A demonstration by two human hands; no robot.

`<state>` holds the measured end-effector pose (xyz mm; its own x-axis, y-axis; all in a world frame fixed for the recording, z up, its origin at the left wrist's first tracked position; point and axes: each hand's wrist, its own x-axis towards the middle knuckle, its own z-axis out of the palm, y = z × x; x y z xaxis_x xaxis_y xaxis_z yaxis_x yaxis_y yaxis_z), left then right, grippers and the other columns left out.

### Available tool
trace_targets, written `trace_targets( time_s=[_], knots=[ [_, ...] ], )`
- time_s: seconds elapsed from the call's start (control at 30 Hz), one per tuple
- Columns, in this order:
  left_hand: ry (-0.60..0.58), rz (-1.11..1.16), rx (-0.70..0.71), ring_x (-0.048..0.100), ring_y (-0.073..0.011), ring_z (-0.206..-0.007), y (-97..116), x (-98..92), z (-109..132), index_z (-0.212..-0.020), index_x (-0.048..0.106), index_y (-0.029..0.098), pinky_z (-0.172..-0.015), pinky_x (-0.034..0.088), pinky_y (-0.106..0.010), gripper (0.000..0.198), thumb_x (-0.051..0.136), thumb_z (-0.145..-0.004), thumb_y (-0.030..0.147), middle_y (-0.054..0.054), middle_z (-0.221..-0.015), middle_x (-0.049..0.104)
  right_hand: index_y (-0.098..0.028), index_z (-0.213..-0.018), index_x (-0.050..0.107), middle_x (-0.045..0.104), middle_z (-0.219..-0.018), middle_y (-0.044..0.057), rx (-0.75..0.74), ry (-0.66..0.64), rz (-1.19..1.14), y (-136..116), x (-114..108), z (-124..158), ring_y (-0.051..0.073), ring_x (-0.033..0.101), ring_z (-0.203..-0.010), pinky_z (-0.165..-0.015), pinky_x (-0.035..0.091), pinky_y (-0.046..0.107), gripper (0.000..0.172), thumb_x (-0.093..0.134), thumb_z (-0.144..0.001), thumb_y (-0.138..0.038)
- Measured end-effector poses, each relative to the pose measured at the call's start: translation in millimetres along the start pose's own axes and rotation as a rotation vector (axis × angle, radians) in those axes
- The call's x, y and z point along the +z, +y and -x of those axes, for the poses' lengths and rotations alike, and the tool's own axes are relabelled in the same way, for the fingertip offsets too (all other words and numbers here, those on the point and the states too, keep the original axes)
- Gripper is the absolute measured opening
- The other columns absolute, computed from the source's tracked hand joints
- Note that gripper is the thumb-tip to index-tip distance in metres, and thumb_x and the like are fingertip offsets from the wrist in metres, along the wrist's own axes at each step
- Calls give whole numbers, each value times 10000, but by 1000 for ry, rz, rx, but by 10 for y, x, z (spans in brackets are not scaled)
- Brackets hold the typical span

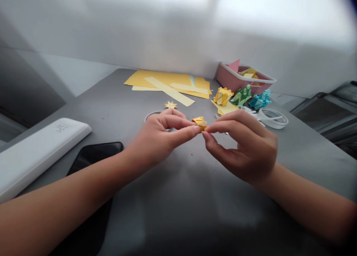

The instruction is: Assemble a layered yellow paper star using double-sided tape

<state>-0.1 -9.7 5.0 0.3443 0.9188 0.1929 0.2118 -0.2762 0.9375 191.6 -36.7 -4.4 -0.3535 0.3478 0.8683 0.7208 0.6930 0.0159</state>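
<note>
Clamps folded yellow paper [199,123] between thumb and fingers of left hand [161,133] and pinches its lower right edge with thumb and forefinger of right hand [248,146]. Holds it above grey table [304,152], nearer than paper star [170,105], yellow cluster [223,96], green cluster [242,95], blue cluster [260,99] and pink box [228,78].

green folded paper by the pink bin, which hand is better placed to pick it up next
Probably the right hand: it is nearer the green folded paper, though it pinches the edge of the yellow piece the left hand holds.
</note>
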Motion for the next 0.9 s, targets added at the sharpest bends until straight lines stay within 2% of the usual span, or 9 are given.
trace_targets(
  time_s=[0.43,0.9],
  knots=[
    [-27,18,6,573,-126,-814,-15,-3,-10,-723,800,259,-898,447,-314,119,757,-806,331,9,-859,642,-204,-793,661,665,-716,53,-101,-26,27,24,-33,-3,180,590,-640,-617,536,343,142,732,-787,-80],
    [-49,31,-14,542,-117,-786,-27,-10,-17,-726,803,257,-862,428,-316,127,753,-809,340,10,-860,600,-216,-812,662,675,-728,60,-72,-34,37,2,-11,17,188,608,-659,-618,553,356,139,715,-808,-87]
  ],
)
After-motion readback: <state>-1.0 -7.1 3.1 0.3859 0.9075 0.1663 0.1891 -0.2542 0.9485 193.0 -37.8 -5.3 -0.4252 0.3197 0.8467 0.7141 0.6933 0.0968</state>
